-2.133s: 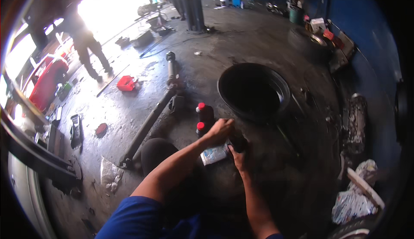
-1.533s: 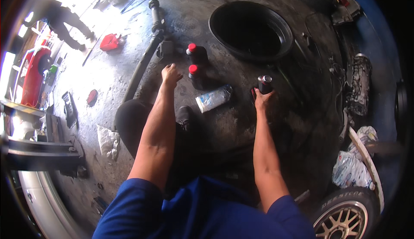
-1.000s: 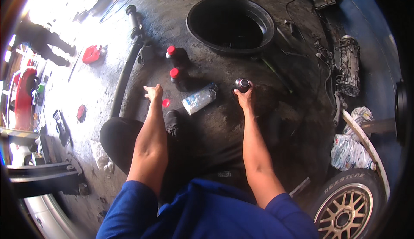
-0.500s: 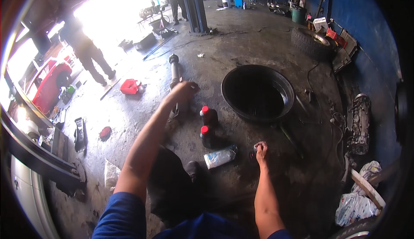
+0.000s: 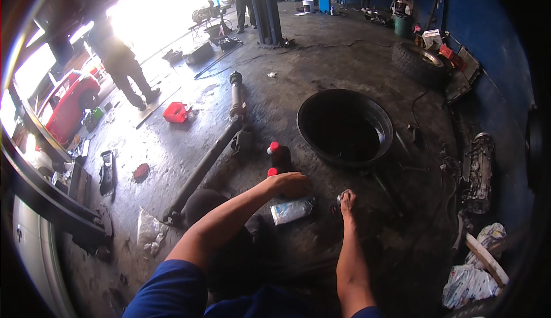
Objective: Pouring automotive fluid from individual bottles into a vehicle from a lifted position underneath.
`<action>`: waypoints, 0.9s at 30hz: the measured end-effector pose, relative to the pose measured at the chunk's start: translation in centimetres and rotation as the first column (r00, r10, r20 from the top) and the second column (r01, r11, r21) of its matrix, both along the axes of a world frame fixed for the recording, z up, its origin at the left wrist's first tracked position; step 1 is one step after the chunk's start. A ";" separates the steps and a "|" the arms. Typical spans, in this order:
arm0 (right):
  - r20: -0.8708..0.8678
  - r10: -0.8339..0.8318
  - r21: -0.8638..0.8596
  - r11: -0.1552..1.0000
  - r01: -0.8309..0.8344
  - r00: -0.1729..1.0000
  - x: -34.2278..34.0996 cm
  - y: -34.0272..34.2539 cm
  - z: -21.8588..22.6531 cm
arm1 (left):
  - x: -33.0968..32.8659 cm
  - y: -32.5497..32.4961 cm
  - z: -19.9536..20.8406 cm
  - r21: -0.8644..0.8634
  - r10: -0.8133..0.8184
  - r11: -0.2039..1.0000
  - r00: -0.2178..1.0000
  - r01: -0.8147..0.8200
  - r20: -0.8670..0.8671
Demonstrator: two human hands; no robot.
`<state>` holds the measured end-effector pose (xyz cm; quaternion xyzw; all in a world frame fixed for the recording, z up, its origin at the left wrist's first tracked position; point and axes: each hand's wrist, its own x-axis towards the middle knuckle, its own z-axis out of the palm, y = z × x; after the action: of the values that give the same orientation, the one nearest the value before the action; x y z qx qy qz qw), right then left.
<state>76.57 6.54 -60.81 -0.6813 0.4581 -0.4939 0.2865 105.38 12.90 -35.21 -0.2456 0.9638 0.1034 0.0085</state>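
My left hand reaches across the front of the nearer of two dark bottles and covers most of it; only its red cap shows above my wrist. Whether the fingers touch the bottle is hidden. Just behind stands the other dark bottle, upright, also red-capped. A pale blue and white plastic packet lies on the floor below my left hand. To the right of the packet, my right hand is closed low over the floor around something small and dark that I cannot make out.
A wide black basin stands ahead on the right. On the left lie a long drive shaft, a red container and a clear plastic bag. A tyre and a greasy metal housing sit along the blue wall. People stand farther back.
My left hand has come back from above the drive shaft, moving right and nearer, to the closer red-capped bottle. My right hand has stayed nearly in place. The view has shifted slightly.
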 end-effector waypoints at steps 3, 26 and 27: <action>0.001 -0.028 0.064 0.998 0.028 1.000 -0.3 -0.4 -1.3 | -0.5 0.6 0.9 0.243 0.273 0.929 0.960 -0.278 0.054; -0.178 -0.073 -0.198 0.980 0.037 0.981 0.2 1.5 2.3 | -0.4 1.3 3.8 0.283 0.423 0.870 0.906 -0.404 -0.007; -0.288 -0.125 -0.277 0.960 0.043 0.949 0.4 1.4 2.1 | 0.0 1.2 3.5 0.274 0.392 0.890 0.919 -0.365 -0.050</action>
<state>76.98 7.99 -58.71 -0.7609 0.4545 -0.4527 0.0971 105.36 14.12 -31.66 -0.4199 0.8746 0.2405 -0.0298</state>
